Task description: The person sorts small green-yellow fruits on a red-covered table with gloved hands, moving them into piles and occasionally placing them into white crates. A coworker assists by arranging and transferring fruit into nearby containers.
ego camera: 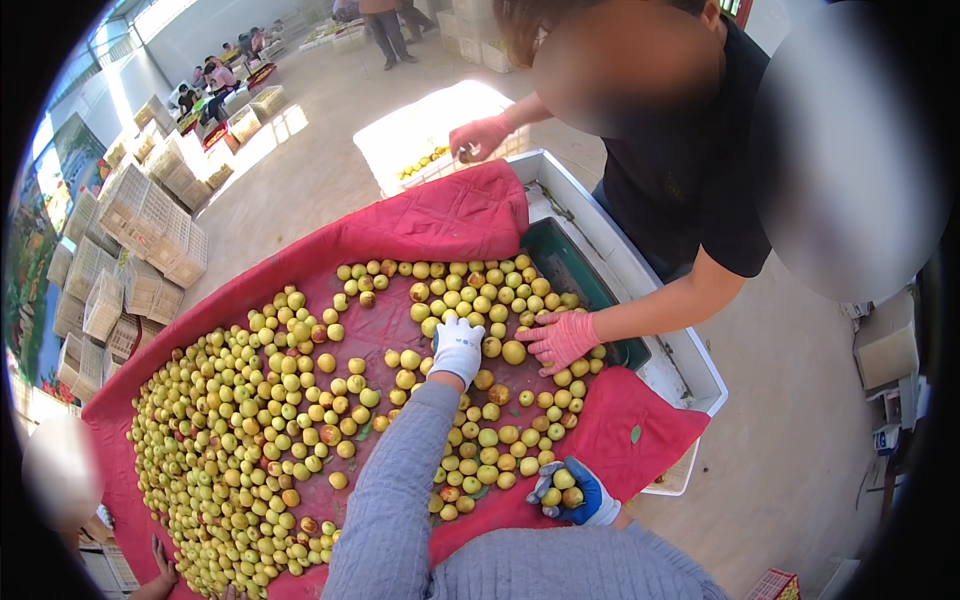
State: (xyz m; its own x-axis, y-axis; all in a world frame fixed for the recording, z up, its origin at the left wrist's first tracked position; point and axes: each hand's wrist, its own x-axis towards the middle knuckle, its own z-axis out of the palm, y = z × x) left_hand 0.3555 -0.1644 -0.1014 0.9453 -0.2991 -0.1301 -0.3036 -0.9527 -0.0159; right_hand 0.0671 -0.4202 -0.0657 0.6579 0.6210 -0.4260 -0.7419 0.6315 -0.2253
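Many small yellow-green fruits, some with reddish-brown patches (225, 420), lie on a table lined with red cloth (367, 330). My left hand (458, 348), in a white knit glove with a blue palm side, reaches palm down among the fruits in the middle; its fingertips are partly hidden, so a grip cannot be told. Near the cloth's right front edge, my right hand (581, 495), in a blue and white glove, is turned up with several fruits (562, 491) held in the palm and fingers.
Opposite, a person in pink gloves has one hand (562, 341) on the fruits and the other (480, 139) over a lined crate (397, 142). A green tray (577, 277) sits inside the white table rim (675, 367). Another person's hand (163, 561) is at lower left. Stacked crates (154, 225) stand left.
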